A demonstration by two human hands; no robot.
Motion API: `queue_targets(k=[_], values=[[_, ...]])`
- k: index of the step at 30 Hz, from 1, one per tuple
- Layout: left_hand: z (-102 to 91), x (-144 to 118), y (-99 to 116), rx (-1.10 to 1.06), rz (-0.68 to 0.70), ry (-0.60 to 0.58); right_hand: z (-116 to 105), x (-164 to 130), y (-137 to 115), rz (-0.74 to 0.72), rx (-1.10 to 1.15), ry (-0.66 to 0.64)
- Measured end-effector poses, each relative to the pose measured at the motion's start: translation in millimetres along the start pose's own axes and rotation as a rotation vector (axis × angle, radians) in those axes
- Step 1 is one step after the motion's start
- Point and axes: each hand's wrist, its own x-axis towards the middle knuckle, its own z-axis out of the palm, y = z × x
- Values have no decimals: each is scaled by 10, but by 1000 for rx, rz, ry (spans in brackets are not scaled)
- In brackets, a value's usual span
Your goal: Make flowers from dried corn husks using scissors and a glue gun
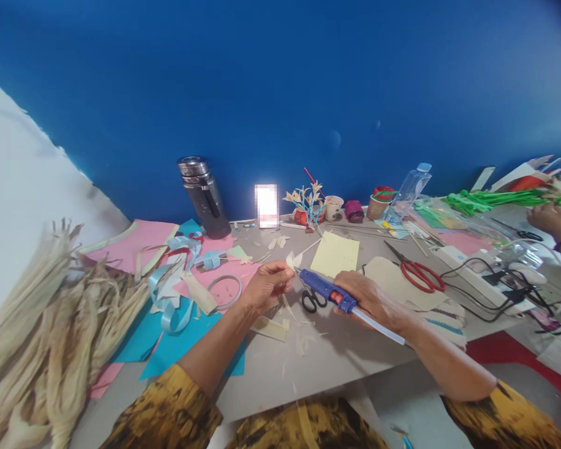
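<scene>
My left hand (270,284) is closed, pinching a small pale corn-husk flower (293,259) between thumb and fingertips. My right hand (362,296) is wrapped round a blue glue gun (321,285), with a long whitish glue stick (378,326) jutting out of its back. The gun's nozzle points left and is right by the flower's base; whether they touch I cannot tell. Under the gun lie black-handled scissors (312,301), partly hidden. A cut strip of husk (271,328) rests on the table below my left hand.
Dried corn husks (70,337) pile up at left beside blue paper (177,349) and a tape roll (225,292). Behind stand a dark flask (206,202) and finished husk flowers (312,202). Red-handled scissors (421,274), a power strip (481,280) with cords, and another person's hand (554,221) are at right.
</scene>
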Motion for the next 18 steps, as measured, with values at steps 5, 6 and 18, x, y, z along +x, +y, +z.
queue_targets(k=[5, 6, 18], values=[[7, -5, -3, -7, -19, 19, -33, 12, -38, 11, -1, -9], [11, -7, -1, -5, -19, 18, -38, 14, -43, 18, -7, -10], [31, -19, 12, 6, -18, -8, -69, 18, -89, 43, 15, -31]])
